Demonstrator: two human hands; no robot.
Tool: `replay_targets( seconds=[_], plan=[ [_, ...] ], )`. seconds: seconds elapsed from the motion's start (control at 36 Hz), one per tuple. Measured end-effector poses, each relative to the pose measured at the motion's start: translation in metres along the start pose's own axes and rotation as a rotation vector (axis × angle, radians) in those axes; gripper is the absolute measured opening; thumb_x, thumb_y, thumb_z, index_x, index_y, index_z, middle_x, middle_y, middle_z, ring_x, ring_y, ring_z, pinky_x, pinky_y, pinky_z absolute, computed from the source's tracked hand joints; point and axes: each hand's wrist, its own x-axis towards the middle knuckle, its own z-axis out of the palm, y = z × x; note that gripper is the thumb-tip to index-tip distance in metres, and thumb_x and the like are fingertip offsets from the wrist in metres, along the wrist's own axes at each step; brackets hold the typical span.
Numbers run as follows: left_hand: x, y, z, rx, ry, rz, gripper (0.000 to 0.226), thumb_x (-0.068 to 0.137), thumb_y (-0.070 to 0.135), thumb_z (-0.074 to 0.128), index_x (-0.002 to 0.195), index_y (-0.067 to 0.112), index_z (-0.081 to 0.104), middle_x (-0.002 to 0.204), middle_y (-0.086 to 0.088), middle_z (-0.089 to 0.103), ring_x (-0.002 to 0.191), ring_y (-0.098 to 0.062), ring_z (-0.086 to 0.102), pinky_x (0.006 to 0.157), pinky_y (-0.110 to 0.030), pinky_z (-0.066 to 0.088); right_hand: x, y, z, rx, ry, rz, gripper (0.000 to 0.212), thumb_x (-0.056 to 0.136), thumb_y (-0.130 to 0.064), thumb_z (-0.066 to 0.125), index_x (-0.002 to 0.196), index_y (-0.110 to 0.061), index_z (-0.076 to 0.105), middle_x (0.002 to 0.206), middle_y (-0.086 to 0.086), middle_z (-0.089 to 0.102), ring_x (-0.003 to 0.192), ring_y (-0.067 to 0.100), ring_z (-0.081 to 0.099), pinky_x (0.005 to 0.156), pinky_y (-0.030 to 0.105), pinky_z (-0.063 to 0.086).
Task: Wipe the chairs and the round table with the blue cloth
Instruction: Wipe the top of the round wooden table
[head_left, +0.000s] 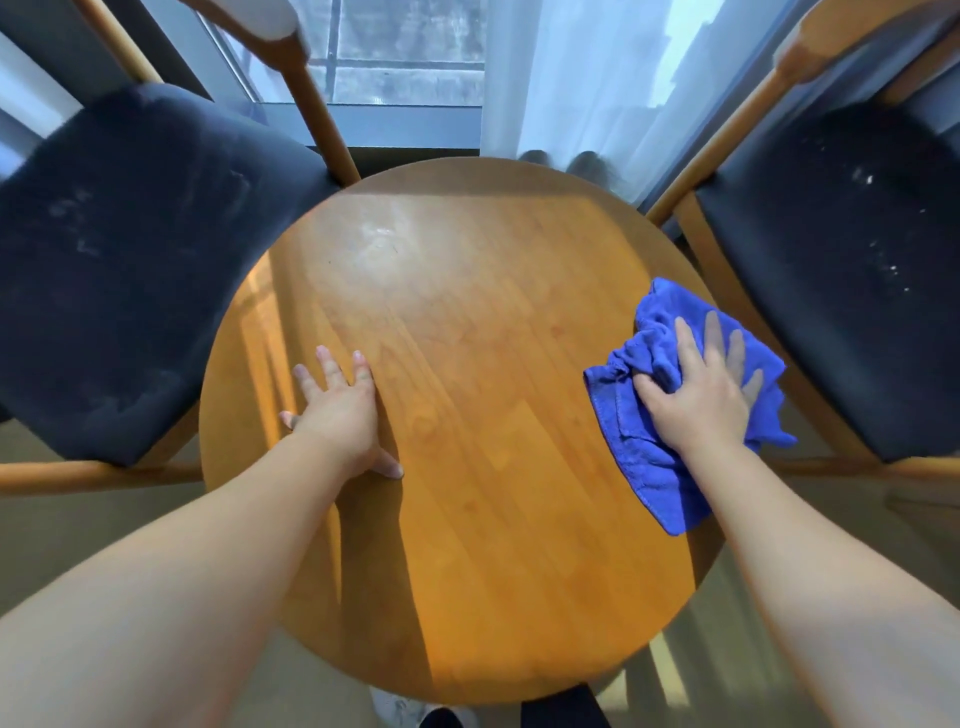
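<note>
I judge wiping of the table (493, 415) under way; right hand (696, 395), spread flat, presses the cloth (654, 478) at the right rim; left hand (340, 410) braces flat, likewise spread; next, sweep leftward.

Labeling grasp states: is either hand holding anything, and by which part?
Nothing is gripped. The right hand presses flat, fingers spread, on the middle of the blue cloth on the round table; the left hand lies flat on the wood.

Daylight falls through a large window (405, 52) with a sheer white curtain (587, 78) onto a pale floor (62, 525).
</note>
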Motion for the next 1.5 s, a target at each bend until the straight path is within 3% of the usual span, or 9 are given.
replay_targets(
  seconds=[0.42, 0.61, 0.97, 1.22, 1.5],
  plan=[
    [0.006, 0.000, 0.002, -0.003, -0.035, -0.017, 0.146, 0.054, 0.049, 0.085, 0.140, 0.019, -0.030, 0.144, -0.018, -0.039, 0.135, -0.044, -0.023, 0.108, -0.064, 0.014, 0.090, -0.068, -0.016, 0.010, 0.003, 0.024, 0.090, 0.072, -0.075, 0.029, 0.151, -0.035, 0.014, 0.162, 0.001, 0.001, 0.147, 0.033, -0.001, 0.113, 0.061, 0.003],
    [0.010, -0.002, 0.004, -0.031, -0.060, 0.009, 0.146, 0.056, 0.047, 0.085, 0.138, 0.017, -0.033, 0.140, -0.020, -0.043, 0.132, -0.047, -0.028, 0.107, -0.067, 0.010, 0.138, -0.129, -0.022, -0.043, 0.010, -0.106, 0.089, 0.076, -0.075, 0.033, 0.152, -0.032, 0.016, 0.161, 0.004, 0.008, 0.146, 0.037, 0.005, 0.112, 0.064, 0.007],
    [0.019, -0.007, 0.013, -0.051, -0.052, 0.018, 0.147, 0.056, 0.045, 0.085, 0.130, 0.019, -0.039, 0.135, -0.019, -0.049, 0.127, -0.047, -0.035, 0.104, -0.068, 0.004, 0.172, -0.250, -0.020, -0.112, -0.007, -0.382, 0.094, 0.070, -0.081, 0.020, 0.150, -0.032, 0.020, 0.158, 0.006, 0.019, 0.142, 0.039, 0.014, 0.109, 0.068, 0.007],
    [0.018, -0.008, 0.015, -0.051, -0.015, 0.021, 0.147, 0.056, 0.045, 0.085, 0.131, 0.020, -0.039, 0.136, -0.018, -0.048, 0.128, -0.047, -0.034, 0.105, -0.067, 0.005, 0.164, -0.207, -0.024, -0.078, -0.035, -0.418, 0.096, 0.070, -0.086, 0.024, 0.151, -0.036, 0.013, 0.162, -0.001, 0.007, 0.146, 0.033, 0.004, 0.111, 0.064, 0.005],
    [0.008, -0.002, 0.009, -0.049, 0.015, -0.015, 0.145, 0.055, 0.045, 0.086, 0.139, 0.022, -0.031, 0.143, -0.014, -0.042, 0.134, -0.042, -0.028, 0.107, -0.064, 0.008, 0.103, -0.104, -0.017, -0.083, -0.042, -0.270, 0.092, 0.074, -0.082, 0.027, 0.152, -0.035, 0.009, 0.162, -0.004, 0.001, 0.147, 0.032, 0.000, 0.112, 0.064, 0.007]
  ],
)
